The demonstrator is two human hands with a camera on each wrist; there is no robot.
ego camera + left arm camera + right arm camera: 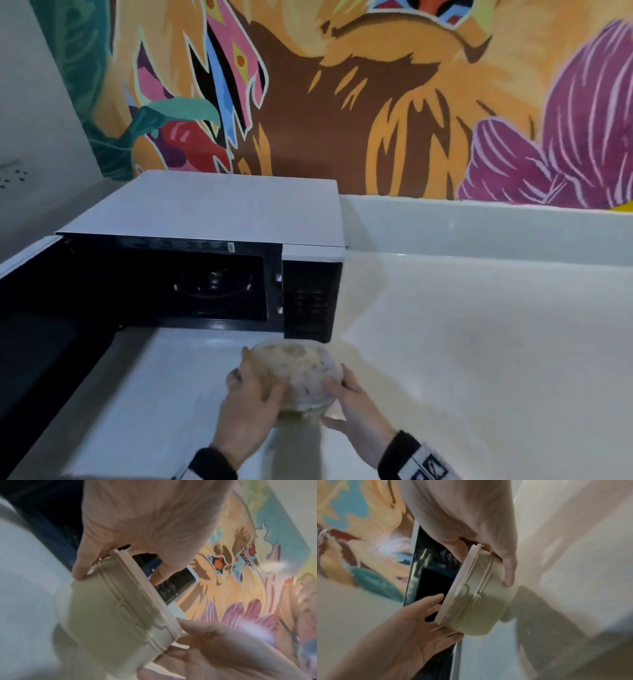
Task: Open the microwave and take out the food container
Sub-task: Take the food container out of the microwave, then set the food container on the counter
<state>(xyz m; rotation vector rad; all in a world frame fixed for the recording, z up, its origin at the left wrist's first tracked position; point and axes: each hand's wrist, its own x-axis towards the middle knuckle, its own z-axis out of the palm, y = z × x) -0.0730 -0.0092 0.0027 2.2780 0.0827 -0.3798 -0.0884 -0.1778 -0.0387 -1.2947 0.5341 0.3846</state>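
Head view: the microwave (205,260) stands on the white counter (479,342) with its door (41,325) swung open to the left. The round container (301,377) is outside, in front of the oven, above the counter. The left hand (250,407) and right hand (356,407) grip its opposite sides.

Left wrist view: thumb and fingers (159,574) clamp the lidded rim.

Right wrist view: fingers (509,566) curl round the container's wall
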